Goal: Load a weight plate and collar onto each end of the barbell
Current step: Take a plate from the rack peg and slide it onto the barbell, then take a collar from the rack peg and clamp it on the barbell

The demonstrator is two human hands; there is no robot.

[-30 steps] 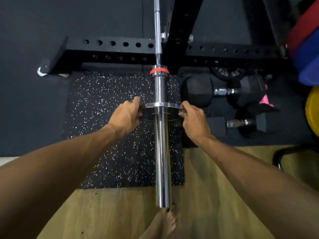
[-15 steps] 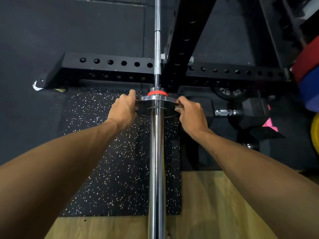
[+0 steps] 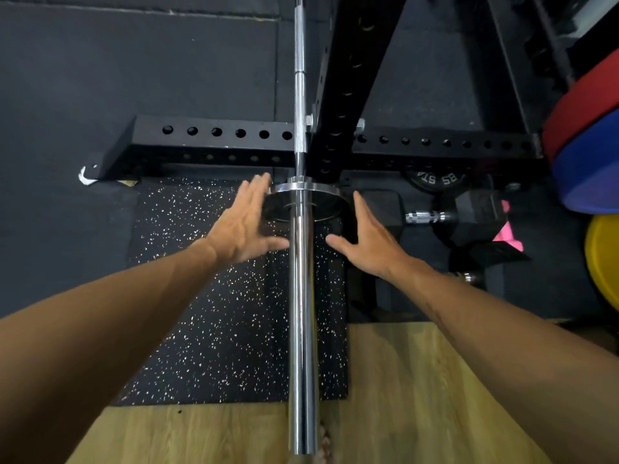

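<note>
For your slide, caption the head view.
Open hands flank the plate seated on the barbell.

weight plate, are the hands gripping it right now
No, both the left hand and right hand are open beside the weight plate.

The dark rubber floor [image 3: 134, 78] fills twelve o'clock; pale wood-plank flooring [image 3: 418, 396] lies at six. A black white-speckled rubber mat [image 3: 217, 313] sits at centre. At three o'clock lie black hexagonal dumbbells [image 3: 469, 212], beside the black perforated steel rack base [image 3: 214, 142].
</note>
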